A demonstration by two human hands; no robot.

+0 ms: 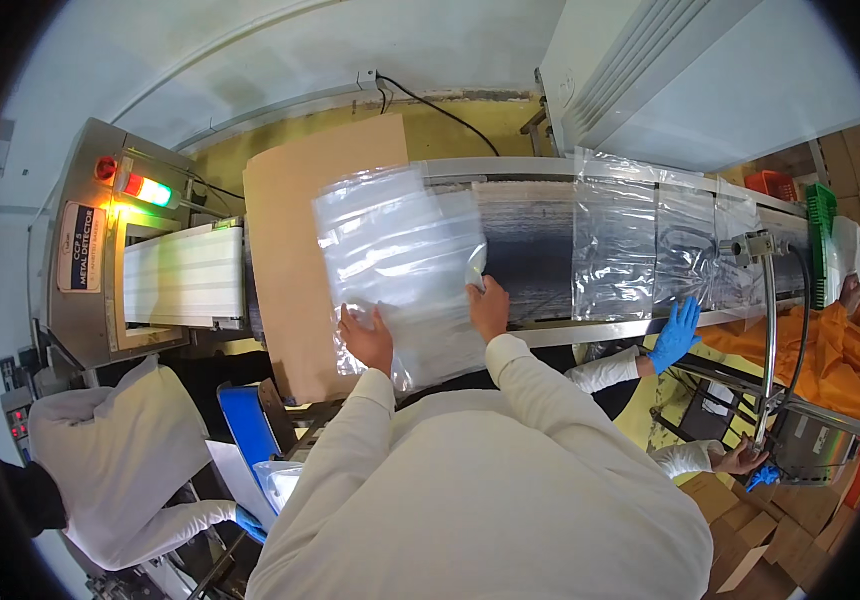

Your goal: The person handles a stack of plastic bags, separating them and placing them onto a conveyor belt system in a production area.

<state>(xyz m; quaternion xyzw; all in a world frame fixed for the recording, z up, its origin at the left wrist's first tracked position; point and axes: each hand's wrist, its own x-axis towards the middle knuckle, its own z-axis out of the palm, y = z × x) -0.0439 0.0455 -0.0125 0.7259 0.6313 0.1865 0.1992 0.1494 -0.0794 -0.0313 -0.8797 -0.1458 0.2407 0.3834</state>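
A stack of transparent plastic bags (392,247) lies before me, partly on a flat cardboard sheet (287,277) and partly over the dark conveyor belt (523,255). My left hand (367,340) rests on the near left part of the stack, fingers apart. At the stack's right edge, my right hand (489,309) pinches a curled plastic edge between thumb and fingers. How many layers it holds cannot be made out. Farther right, more transparent plastic bags (613,247) lie flat across the belt, partly overlapping.
A metal detector (84,292) with lit signal lamps and a white belt (186,274) stands left. A co-worker's blue-gloved hand (676,335) reaches the right-hand bags. A metal post (769,330) rises nearby. Another person (118,442) is at lower left. A green crate (820,244) stands far right.
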